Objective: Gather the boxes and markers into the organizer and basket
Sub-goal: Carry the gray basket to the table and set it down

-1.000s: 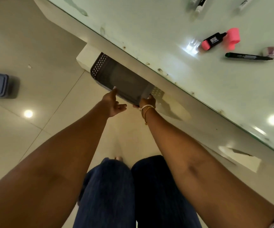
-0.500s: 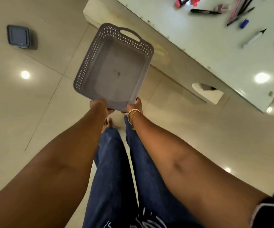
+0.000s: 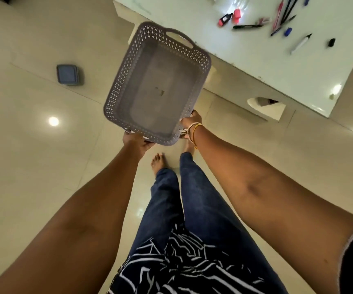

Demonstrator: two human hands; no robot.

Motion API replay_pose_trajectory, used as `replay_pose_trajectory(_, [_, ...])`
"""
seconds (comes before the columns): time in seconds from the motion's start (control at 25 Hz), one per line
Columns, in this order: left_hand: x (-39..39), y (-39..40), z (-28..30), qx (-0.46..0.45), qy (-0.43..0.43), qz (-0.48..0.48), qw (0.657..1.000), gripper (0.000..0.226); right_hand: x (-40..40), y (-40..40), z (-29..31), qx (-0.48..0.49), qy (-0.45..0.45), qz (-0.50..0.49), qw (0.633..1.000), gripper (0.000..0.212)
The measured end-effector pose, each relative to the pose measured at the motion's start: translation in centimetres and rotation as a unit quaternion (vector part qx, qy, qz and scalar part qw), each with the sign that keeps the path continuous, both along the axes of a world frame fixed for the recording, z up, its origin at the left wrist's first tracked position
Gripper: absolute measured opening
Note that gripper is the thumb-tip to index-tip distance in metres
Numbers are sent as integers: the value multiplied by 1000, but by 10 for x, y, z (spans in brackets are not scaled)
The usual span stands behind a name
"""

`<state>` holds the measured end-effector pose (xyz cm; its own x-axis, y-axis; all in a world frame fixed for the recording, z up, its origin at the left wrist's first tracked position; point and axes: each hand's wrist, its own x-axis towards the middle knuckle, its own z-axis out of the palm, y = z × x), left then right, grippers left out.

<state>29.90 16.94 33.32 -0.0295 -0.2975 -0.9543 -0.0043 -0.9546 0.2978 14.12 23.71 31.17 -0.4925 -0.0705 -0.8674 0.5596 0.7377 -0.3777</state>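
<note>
The basket (image 3: 116,90) looks like matt grey plastic with perforated walls; the bench (image 3: 256,60) top is glossy and pale; the floor (image 3: 33,155) tiles shine.

basket (image 3: 129,85) before the person, table (image 3: 267,66) behind-right, markers (image 3: 298,45) on it, container (image 3: 68,74) left on floor

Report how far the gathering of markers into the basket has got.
Done: nothing gathered; the basket looks empty. In hand: left hand and right hand hold it by its near edge above the floor. Left: the markers lie loose on the table. No boxes or organizer clearly visible.
</note>
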Motion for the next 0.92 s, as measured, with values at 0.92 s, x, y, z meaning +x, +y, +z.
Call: replay_pose_trajectory(0.92, [-229,-324,47,-46,13,-62,997,43,-239,-310,52,-79,-31,-10,996,58])
